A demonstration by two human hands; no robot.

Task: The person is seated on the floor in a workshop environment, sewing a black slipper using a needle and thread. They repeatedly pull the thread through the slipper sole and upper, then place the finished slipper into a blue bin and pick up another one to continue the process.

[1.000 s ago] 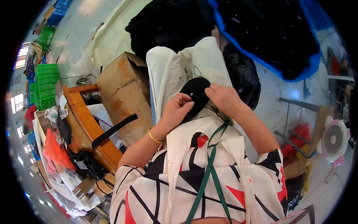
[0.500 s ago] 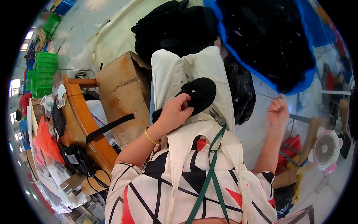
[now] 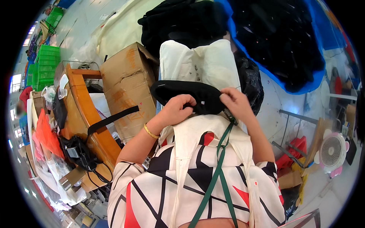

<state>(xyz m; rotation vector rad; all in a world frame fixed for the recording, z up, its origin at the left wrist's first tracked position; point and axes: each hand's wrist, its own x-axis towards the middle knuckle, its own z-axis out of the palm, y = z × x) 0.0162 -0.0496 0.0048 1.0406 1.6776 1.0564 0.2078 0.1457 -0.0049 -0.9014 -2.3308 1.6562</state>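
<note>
Across my lap lies a black soft cloth piece [image 3: 178, 89] with rounded ends and a small white spot near its middle. My left hand [image 3: 177, 109] is closed on its near edge, thumb and fingers curled in. At its right end, my right hand [image 3: 238, 104] has thumb and fingers pinched together against the cloth; any needle or thread in them is too small to make out. Just below that hand, small metal snips [image 3: 229, 115] hang on a green cord [image 3: 217, 167] from my neck. White cloth [image 3: 194, 62] covers my knees.
A pile of black pieces [image 3: 180, 26] lies ahead, and a blue-rimmed bag [image 3: 275, 41] of black pieces stands at the far right. A cardboard box [image 3: 127, 91] and wooden bench [image 3: 81, 102] are at my left. A white fan [image 3: 331, 152] stands at the right.
My right hand has come in from the far right, where it held a thin thread pulled out, to the cloth piece. The black piece has turned to lie more crosswise; my left hand keeps hold.
</note>
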